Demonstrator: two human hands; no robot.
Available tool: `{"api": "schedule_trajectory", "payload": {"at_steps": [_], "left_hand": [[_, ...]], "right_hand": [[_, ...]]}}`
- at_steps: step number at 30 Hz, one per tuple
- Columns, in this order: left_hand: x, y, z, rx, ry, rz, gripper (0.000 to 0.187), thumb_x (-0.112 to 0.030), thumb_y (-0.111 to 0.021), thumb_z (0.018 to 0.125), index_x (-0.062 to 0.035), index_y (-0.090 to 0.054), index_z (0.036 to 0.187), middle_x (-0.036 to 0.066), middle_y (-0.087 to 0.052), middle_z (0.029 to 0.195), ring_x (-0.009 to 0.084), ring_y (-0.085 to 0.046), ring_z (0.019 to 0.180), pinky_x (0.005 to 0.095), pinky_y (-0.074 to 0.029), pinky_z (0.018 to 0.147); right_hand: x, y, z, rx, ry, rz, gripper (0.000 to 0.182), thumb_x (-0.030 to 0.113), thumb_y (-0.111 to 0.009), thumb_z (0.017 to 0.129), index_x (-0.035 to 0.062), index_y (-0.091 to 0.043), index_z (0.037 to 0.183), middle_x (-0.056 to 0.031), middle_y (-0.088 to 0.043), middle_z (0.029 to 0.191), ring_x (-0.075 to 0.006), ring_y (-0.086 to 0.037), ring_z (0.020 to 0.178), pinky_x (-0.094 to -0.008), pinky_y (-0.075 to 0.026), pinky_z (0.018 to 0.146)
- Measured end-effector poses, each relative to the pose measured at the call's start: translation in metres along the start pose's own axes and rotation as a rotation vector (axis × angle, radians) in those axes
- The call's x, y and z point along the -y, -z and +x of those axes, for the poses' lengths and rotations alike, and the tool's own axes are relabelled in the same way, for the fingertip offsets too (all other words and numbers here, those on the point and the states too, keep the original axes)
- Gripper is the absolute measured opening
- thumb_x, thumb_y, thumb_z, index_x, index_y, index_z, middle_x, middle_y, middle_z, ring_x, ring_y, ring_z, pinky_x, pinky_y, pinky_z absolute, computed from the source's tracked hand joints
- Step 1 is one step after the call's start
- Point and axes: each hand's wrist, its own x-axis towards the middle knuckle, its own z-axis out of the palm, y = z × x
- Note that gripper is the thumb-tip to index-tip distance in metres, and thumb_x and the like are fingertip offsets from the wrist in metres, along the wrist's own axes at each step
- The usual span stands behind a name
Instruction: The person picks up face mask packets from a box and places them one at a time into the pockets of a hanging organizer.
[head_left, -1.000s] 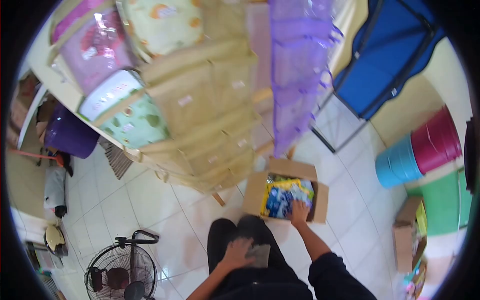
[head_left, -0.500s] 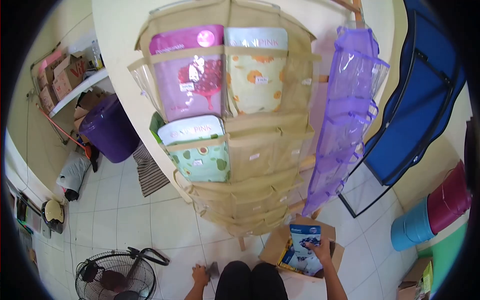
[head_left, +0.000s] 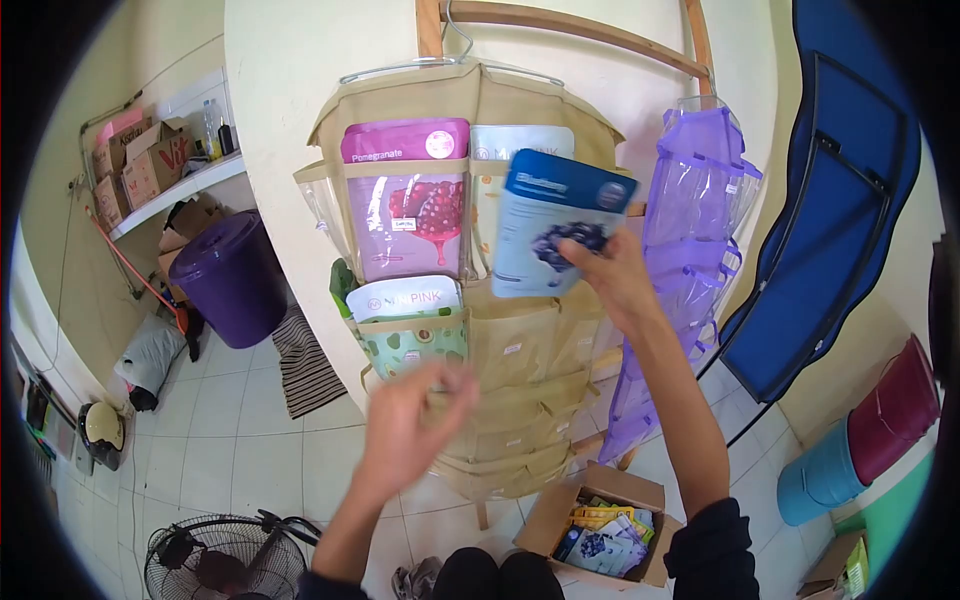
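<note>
My right hand grips a blue sachet marked Blueberry, thumb on its printed berries. The sachet is tilted in front of the upper right pocket of a beige hanging organizer. My left hand, smeared by motion, is raised before the organizer's lower left part; its thumb and fingers look apart and nothing shows in it. A purple Pomegranate pack fills the upper left pocket. Beside it, a mostly covered pack shows its pale top. Below sits a green avocado-print pack.
A cardboard box holding several sachets stands open on the floor. A purple clear-pocket organizer hangs at right from a wooden rack. A black fan stands at lower left, with a folded blue table at far right.
My right hand has lifted the blueberry sachet from the box up to the organizer. My left hand has risen from near the floor. The view has tilted upward.
</note>
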Motion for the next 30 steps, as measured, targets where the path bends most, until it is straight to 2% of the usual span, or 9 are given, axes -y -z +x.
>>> {"api": "schedule_trajectory", "payload": {"at_steps": [1, 4, 6, 13, 16, 18, 19, 27, 30], "left_hand": [[-0.015, 0.005, 0.030, -0.209, -0.199, 0.189, 0.017, -0.013, -0.065, 0.073, -0.0032, -0.059, 0.086, 0.006, -0.058, 0.070, 0.0173, -0.054, 0.056, 0.0295, -0.042, 0.053], [-0.005, -0.007, 0.085, -0.389, -0.263, 0.160, 0.020, -0.010, -0.066, 0.071, -0.0023, -0.059, 0.087, 0.006, -0.058, 0.072, 0.0188, -0.054, 0.058, 0.0310, -0.042, 0.054], [-0.001, -0.011, 0.096, -0.306, -0.055, 0.121, 0.024, -0.006, -0.068, 0.068, -0.0021, -0.060, 0.090, 0.007, -0.060, 0.077, 0.0146, -0.056, 0.061, 0.0268, -0.042, 0.055], [0.002, -0.014, 0.088, -0.274, -0.155, 0.249, 0.027, -0.004, -0.069, 0.066, -0.0044, -0.061, 0.092, 0.006, -0.059, 0.078, 0.0130, -0.053, 0.062, 0.0262, -0.041, 0.054], [0.002, -0.014, 0.090, -0.218, -0.243, 0.130, 0.027, -0.004, -0.069, 0.067, -0.0042, -0.060, 0.093, 0.006, -0.057, 0.076, 0.0126, -0.050, 0.061, 0.0263, -0.039, 0.053], [0.005, -0.019, 0.091, -0.103, -0.135, -0.243, 0.029, -0.004, -0.069, 0.067, -0.0041, -0.060, 0.095, 0.007, -0.055, 0.075, 0.0121, -0.050, 0.062, 0.0267, -0.038, 0.052], [0.006, -0.019, 0.091, -0.103, -0.134, -0.243, 0.029, -0.004, -0.069, 0.067, -0.0041, -0.060, 0.095, 0.007, -0.055, 0.075, 0.0121, -0.050, 0.062, 0.0267, -0.038, 0.052], [0.009, -0.023, 0.085, -0.223, -0.142, 0.618, 0.025, -0.025, -0.072, 0.066, -0.0043, -0.059, 0.072, 0.007, -0.059, 0.060, 0.0220, -0.056, 0.054, 0.0325, -0.041, 0.050], [0.004, -0.017, 0.085, -0.123, -0.047, 0.543, 0.025, -0.025, -0.072, 0.066, -0.0040, -0.060, 0.070, 0.008, -0.061, 0.063, 0.0217, -0.058, 0.057, 0.0332, -0.041, 0.050]], "right_hand": [[-0.007, -0.005, 0.005, 0.002, 0.001, 0.002, 0.026, 0.003, -0.068, 0.073, 0.0000, -0.057, 0.096, -0.0059, -0.063, 0.092, -0.0112, -0.058, 0.081, -0.0250, -0.046, 0.074], [-0.024, -0.012, 0.012, 0.037, -0.012, 0.012, 0.023, 0.004, -0.069, 0.072, -0.0002, -0.060, 0.092, -0.0055, -0.064, 0.087, -0.0101, -0.058, 0.076, -0.0238, -0.047, 0.070], [-0.025, -0.011, 0.010, 0.048, -0.023, -0.043, 0.024, 0.006, -0.070, 0.073, 0.0009, -0.060, 0.094, -0.0054, -0.064, 0.090, -0.0108, -0.059, 0.079, -0.0247, -0.047, 0.072], [-0.028, -0.003, -0.003, 0.038, -0.163, -0.056, 0.027, 0.009, -0.070, 0.073, 0.0007, -0.059, 0.096, -0.0067, -0.063, 0.091, -0.0127, -0.060, 0.080, -0.0274, -0.049, 0.072], [-0.020, -0.001, -0.003, 0.034, -0.230, 0.014, 0.028, 0.009, -0.071, 0.073, -0.0009, -0.059, 0.096, -0.0073, -0.063, 0.090, -0.0141, -0.061, 0.079, -0.0289, -0.051, 0.070], [-0.019, 0.001, -0.003, 0.050, -0.244, 0.016, 0.030, 0.011, -0.071, 0.073, -0.0009, -0.058, 0.097, -0.0074, -0.063, 0.090, -0.0148, -0.061, 0.080, -0.0298, -0.051, 0.070], [-0.019, 0.001, -0.003, 0.075, -0.232, 0.022, 0.030, 0.011, -0.071, 0.073, -0.0010, -0.059, 0.097, -0.0072, -0.063, 0.090, -0.0145, -0.061, 0.079, -0.0296, -0.051, 0.070], [-0.024, 0.005, 0.002, 0.092, -0.162, -0.199, 0.031, 0.011, -0.073, 0.070, -0.0005, -0.060, 0.096, -0.0064, -0.063, 0.089, -0.0125, -0.061, 0.078, -0.0277, -0.050, 0.069], [-0.027, 0.005, 0.003, 0.119, -0.034, -0.249, 0.025, 0.007, -0.072, 0.070, -0.0023, -0.060, 0.090, -0.0065, -0.064, 0.084, -0.0096, -0.059, 0.071, -0.0228, -0.048, 0.063]]}}
